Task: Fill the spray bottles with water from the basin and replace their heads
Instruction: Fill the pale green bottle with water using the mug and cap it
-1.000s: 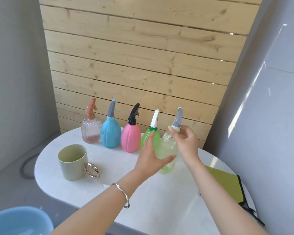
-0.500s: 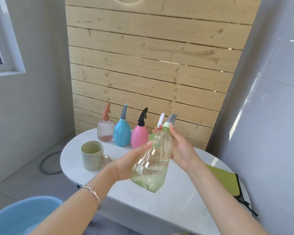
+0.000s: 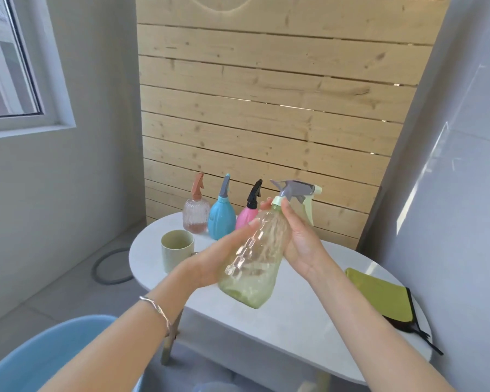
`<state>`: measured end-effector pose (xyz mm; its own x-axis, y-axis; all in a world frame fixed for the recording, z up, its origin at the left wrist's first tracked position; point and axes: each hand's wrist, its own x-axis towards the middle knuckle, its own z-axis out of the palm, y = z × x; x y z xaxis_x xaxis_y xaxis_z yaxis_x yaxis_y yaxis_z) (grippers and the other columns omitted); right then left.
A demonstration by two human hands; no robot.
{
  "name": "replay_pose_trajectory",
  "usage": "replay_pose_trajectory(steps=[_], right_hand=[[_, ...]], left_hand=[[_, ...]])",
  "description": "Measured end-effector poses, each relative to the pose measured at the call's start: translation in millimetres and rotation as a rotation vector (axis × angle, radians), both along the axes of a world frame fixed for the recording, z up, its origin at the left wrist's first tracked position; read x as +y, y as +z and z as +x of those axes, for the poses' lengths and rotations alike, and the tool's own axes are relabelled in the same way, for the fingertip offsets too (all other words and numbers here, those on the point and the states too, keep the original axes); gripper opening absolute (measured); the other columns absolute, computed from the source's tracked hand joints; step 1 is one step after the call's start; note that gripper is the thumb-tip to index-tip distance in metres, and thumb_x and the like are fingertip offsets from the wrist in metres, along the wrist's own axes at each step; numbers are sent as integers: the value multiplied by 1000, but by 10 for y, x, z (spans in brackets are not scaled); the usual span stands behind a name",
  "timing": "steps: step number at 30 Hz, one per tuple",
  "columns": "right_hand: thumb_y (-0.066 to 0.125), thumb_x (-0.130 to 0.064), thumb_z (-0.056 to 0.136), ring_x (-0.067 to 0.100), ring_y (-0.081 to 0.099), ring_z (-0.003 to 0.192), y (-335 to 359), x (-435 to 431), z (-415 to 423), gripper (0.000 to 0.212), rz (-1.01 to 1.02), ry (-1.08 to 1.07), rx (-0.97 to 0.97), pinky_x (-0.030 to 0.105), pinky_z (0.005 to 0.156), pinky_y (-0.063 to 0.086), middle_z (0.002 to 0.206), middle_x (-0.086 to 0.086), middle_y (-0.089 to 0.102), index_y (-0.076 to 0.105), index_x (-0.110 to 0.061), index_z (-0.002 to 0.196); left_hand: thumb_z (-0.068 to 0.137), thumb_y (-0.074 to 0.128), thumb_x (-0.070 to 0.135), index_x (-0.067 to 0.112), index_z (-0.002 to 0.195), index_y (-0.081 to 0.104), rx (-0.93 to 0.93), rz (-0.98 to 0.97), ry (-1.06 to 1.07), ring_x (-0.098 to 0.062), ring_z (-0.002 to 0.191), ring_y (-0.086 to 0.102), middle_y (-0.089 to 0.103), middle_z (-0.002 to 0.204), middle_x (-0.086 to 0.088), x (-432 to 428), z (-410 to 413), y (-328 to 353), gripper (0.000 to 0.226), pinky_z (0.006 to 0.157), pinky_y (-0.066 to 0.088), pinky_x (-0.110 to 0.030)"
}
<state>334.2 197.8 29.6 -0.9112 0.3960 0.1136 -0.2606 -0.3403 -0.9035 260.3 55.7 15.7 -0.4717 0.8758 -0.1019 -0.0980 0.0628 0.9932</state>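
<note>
Pale-green spray bottle (image 3: 252, 264) is off the white table (image 3: 309, 321), tilted, at centre frame. I have the left hand (image 3: 210, 264) wrapped round its ribbed body and the right hand (image 3: 303, 247) pinching the collar beneath the grey spray head (image 3: 294, 189). Step in hand, by my judgement: unscrewing the head, not yet off. Next move calls for a firm twist, then dipping in the blue basin (image 3: 40, 360), lower left.

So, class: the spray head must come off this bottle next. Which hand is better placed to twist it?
The right hand pinches the collar just under the spray head, so it can probably twist at once; the left hand holds the bottle by its body, better suited to steadying it.
</note>
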Motion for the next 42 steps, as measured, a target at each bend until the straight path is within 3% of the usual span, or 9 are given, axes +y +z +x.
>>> replay_pose_trajectory(steps=[2,7,12,16,20,23,28,35,42], right_hand=[[59,-39,85,19,66,84,-18,3,6,30,-42,-36,11,37,81,54,94,2,70,70,-13,94],[60,-31,89,12,69,75,-3,-78,-12,16,-48,-114,37,30,73,55,81,-4,72,67,-17,88],[59,-36,88,16,68,75,23,-46,9,25,-77,-28,6,34,72,55,83,0,71,67,-13,93],[64,-33,81,16,67,77,-23,-58,-30,38,-141,-71,68,31,65,55,92,2,66,57,-16,115],[68,-32,76,15,67,80,-33,-155,-56,27,-108,-100,23,33,74,55,90,1,70,67,-16,98],[58,-30,89,9,66,87,70,-91,-86,16,-51,-147,38,33,87,51,92,-6,72,64,-20,100],[55,-21,93,8,66,77,438,273,-49,8,16,-334,187,28,94,49,80,-6,71,63,-20,93],[71,-18,84,-2,53,55,-71,523,-244,5,791,-491,-175,18,61,43,67,0,61,67,-15,84],[69,-20,84,26,62,100,-1290,487,-541,36,1110,-434,-633,29,75,42,106,6,69,63,-15,119]], left_hand=[[90,45,63,34,121,56,137,-52,67,-9,117,59,62,127,8,9,17,-23,44,104,44,-33],[87,59,52,33,110,50,431,29,318,16,96,55,59,102,22,95,227,-91,30,75,41,-6],[84,52,68,31,125,54,182,-42,54,-4,111,59,63,121,13,-22,41,-58,56,91,48,-27],[97,39,52,23,113,55,358,1,249,-9,100,55,58,102,11,-2,27,-159,38,86,41,-18],[81,46,69,29,122,51,439,1,240,-6,112,55,60,118,12,8,71,-273,57,89,40,-16],[66,54,79,29,134,44,568,-167,256,-8,120,50,52,130,14,-1,-71,-371,86,95,39,-24],[76,59,72,24,125,51,577,-399,245,-14,108,56,59,115,7,-181,-337,-779,69,89,43,-28],[51,60,85,25,118,53,494,-304,384,-13,100,58,58,111,5,-236,-419,-936,90,82,44,-27],[55,64,80,29,108,54,504,-263,403,-9,92,61,63,101,9,-329,-449,-1019,74,78,47,-26]])
